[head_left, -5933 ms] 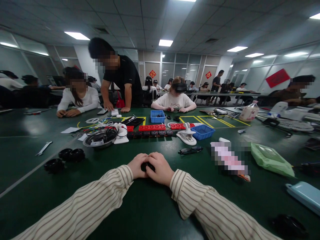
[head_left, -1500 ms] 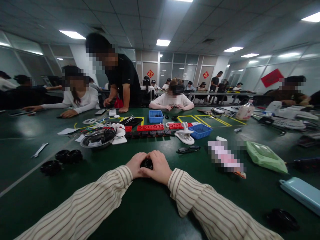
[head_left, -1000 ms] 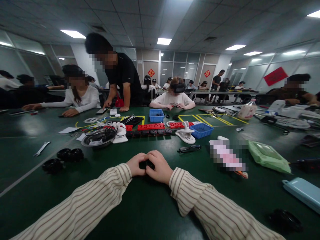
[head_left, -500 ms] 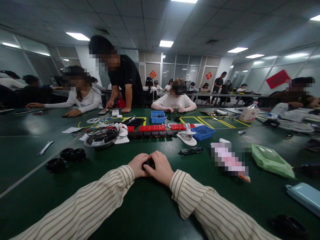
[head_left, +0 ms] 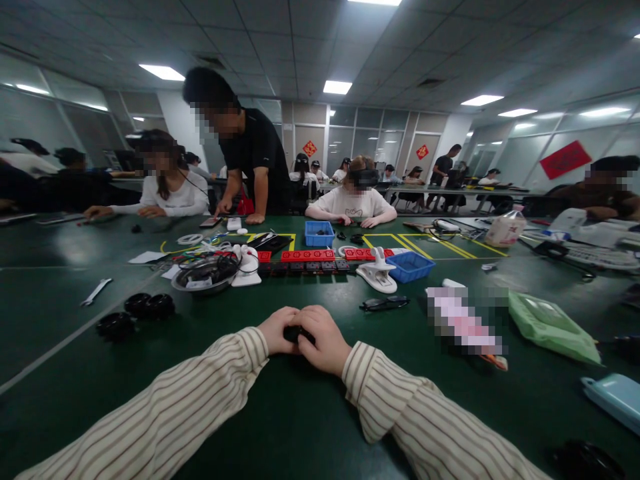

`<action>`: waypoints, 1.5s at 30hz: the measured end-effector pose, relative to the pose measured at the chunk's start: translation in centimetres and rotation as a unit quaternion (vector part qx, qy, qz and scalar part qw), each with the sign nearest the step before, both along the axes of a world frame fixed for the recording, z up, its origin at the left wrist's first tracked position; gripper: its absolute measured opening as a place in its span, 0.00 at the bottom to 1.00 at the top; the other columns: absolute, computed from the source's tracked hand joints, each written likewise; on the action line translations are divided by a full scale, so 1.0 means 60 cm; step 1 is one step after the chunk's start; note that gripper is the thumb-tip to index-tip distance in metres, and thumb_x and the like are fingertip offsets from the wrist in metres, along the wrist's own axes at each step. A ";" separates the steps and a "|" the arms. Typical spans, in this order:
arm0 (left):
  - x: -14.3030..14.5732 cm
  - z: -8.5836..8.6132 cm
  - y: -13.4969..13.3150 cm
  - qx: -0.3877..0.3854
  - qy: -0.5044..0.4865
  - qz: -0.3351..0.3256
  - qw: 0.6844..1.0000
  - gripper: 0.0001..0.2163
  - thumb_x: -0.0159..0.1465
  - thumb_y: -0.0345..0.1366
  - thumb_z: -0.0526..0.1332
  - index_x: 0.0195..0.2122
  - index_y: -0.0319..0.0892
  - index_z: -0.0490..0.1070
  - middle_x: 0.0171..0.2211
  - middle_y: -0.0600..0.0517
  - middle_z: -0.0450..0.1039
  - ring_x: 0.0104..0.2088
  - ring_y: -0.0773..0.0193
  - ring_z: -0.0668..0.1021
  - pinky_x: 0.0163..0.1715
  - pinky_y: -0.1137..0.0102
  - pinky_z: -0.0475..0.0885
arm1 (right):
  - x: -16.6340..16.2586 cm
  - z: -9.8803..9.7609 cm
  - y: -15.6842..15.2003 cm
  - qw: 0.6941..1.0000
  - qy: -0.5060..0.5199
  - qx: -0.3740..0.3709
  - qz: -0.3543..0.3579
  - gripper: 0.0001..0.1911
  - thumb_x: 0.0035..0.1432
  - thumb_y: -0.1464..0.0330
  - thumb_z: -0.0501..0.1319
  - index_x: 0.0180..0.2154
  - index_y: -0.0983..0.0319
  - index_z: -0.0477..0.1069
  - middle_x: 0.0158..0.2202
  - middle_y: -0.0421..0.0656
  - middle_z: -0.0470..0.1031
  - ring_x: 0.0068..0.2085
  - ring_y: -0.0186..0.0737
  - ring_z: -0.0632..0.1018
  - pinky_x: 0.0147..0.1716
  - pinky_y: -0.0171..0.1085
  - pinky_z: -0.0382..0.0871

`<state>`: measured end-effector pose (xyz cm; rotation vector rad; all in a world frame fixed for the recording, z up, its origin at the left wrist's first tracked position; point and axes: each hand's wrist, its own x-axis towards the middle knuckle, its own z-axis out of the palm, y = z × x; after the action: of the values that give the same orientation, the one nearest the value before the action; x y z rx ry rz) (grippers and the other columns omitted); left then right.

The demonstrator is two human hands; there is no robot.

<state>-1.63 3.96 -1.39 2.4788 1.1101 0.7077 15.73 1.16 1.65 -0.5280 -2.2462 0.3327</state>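
In the head view, my left hand (head_left: 279, 330) and my right hand (head_left: 323, 339) meet just above the green table, both closed around a small black part (head_left: 299, 333). Fingers cover most of it, so its exact kind cannot be made out. My right fingers reach over its top while the left ones wrap its far side. Off to the left sit several black ring-shaped parts (head_left: 149, 305), like short spools. Another black part (head_left: 587, 460) lies at the lower right.
Beyond my hands are a metal bowl with cables (head_left: 205, 277), red and black socket strips (head_left: 307, 255), a white clip stand (head_left: 377, 273), blue bins (head_left: 411, 267) and glasses (head_left: 384, 304). A wrench (head_left: 96, 292) lies left; a green packet (head_left: 553, 327) right. People sit opposite.
My right hand has turned over the black part, its fingers now lying further across the top. The left hand has barely moved. The view has shifted slightly.
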 end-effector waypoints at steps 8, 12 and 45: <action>0.008 0.001 -0.007 0.037 0.031 0.062 0.997 0.28 0.41 0.47 0.67 0.41 0.38 0.65 0.36 0.48 0.67 0.38 0.55 0.71 0.40 0.61 0.66 | -0.003 -0.001 0.003 0.986 -0.048 -0.025 -0.158 0.17 0.47 0.60 0.61 0.36 0.62 0.63 0.35 0.44 0.66 0.38 0.42 0.66 0.39 0.41 0.59; 0.012 0.001 -0.008 0.078 0.042 0.059 0.994 0.26 0.38 0.47 0.67 0.37 0.40 0.67 0.35 0.49 0.68 0.38 0.55 0.71 0.43 0.61 0.64 | -0.006 -0.008 0.006 0.980 -0.057 -0.033 -0.189 0.21 0.43 0.57 0.64 0.36 0.62 0.62 0.35 0.43 0.65 0.37 0.41 0.66 0.37 0.40 0.59; 0.014 0.004 -0.011 0.086 0.067 0.055 0.993 0.23 0.42 0.44 0.65 0.38 0.38 0.66 0.35 0.47 0.68 0.39 0.54 0.70 0.49 0.55 0.58 | -0.005 -0.005 0.003 0.980 -0.064 -0.032 -0.185 0.19 0.45 0.58 0.63 0.36 0.62 0.64 0.35 0.43 0.65 0.39 0.41 0.66 0.38 0.40 0.59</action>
<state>-0.81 3.28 -1.13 2.6596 1.2931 0.7041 15.42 1.34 1.36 -1.0089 -2.2058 0.1831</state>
